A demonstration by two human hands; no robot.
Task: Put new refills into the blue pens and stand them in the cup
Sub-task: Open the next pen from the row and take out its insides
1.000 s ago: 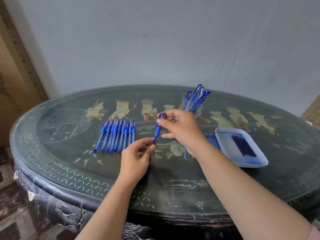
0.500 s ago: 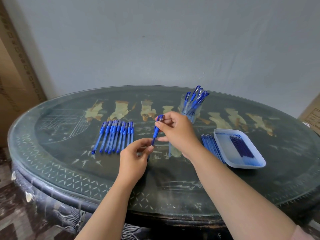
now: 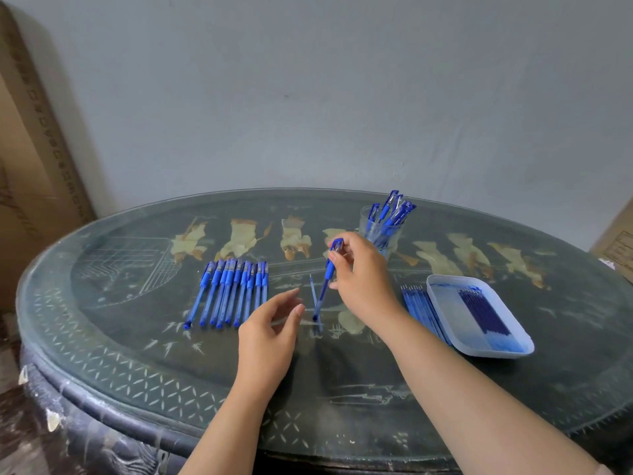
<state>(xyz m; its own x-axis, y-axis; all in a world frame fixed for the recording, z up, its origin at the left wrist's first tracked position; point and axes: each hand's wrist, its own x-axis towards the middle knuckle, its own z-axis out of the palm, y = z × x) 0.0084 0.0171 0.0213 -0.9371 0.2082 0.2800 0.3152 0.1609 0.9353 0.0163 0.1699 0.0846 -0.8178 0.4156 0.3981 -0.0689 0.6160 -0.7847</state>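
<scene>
I log on my feed: one oval table (image 3: 137, 354), dark, glass-topped, pale inlaid figures (image 3: 239, 240) across its far half; grey-blue wall (image 3: 308, 97) behind; tall cardboard box (image 3: 27, 166) far left; second cardboard box (image 3: 616, 241) at right edge; patterned floor (image 3: 13, 440) lower left

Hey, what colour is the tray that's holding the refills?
The tray is white, stained blue inside. The head view, the only one, shows it clearly.
</scene>
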